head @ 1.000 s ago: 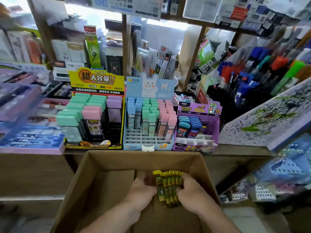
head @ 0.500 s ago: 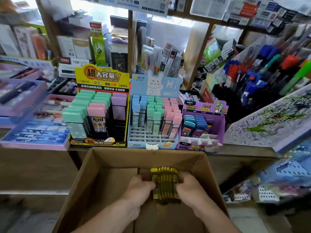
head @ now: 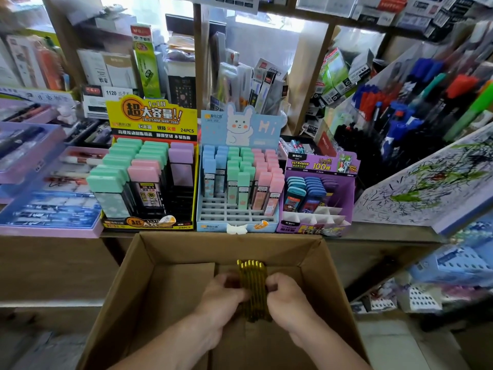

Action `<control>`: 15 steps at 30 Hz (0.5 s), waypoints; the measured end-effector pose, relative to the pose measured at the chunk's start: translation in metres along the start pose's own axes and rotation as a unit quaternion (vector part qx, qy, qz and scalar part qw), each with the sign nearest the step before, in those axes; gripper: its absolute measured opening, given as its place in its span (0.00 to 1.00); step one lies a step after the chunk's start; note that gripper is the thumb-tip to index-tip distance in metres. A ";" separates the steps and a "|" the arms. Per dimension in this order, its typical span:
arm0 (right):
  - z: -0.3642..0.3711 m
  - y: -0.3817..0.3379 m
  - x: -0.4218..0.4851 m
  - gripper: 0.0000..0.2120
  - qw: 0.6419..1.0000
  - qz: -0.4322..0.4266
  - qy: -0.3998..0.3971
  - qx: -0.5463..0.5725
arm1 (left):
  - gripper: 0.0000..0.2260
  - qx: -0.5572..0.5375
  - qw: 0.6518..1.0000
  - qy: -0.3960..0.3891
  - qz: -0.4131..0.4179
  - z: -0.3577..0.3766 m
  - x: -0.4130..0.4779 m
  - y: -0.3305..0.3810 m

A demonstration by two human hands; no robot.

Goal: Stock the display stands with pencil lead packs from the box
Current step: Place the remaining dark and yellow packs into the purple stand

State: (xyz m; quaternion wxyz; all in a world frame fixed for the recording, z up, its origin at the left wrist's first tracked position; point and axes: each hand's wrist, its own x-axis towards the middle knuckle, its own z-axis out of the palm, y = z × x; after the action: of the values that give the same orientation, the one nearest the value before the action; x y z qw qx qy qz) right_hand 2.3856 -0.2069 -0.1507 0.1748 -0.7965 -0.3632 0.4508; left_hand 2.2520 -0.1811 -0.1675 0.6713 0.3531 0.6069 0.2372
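Inside the open cardboard box (head: 149, 276) my left hand (head: 221, 295) and my right hand (head: 286, 296) grip a tight bundle of yellow pencil lead packs (head: 253, 287) from either side, caps pointing away from me. On the shelf behind the box stand three display stands: a yellow one (head: 149, 121) with green, pink and purple packs, a light blue rabbit one (head: 237, 214) whose front slots are bare, and a purple one (head: 317, 222) with bare white front dividers.
Pink and blue pen trays (head: 50, 209) lie left of the stands. A scribbled test pad (head: 426, 188) slopes at the right, with racks of pens (head: 400, 102) behind it. Crowded shelves of stationery rise at the back.
Both hands have squeezed the yellow packs from a loose fan into a tight bundle, standing more on edge. The view has shifted slightly closer and lower.
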 end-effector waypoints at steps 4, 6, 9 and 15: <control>0.001 -0.001 0.000 0.10 0.998 0.021 0.017 0.050 | 0.16 0.013 1.000 0.011 0.013 0.002 -0.004 0.001; 0.001 -0.002 -0.001 0.08 0.995 0.036 0.023 0.088 | 0.15 0.009 1.000 0.013 0.012 0.002 -0.003 0.001; 0.002 -0.002 -0.001 0.06 0.988 0.056 0.026 0.144 | 0.14 0.008 1.000 0.016 0.009 0.004 -0.002 0.001; 0.001 0.000 0.000 0.07 0.977 0.081 0.016 0.198 | 0.08 0.003 1.000 0.015 0.001 0.007 0.001 -0.004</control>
State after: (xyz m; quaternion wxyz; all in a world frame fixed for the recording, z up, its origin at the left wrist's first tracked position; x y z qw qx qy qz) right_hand 2.3845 -0.2067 -0.1511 0.2975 -0.7798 -0.1979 0.5140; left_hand 2.2586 -0.1843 -0.1707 0.6606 0.3525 0.6174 0.2412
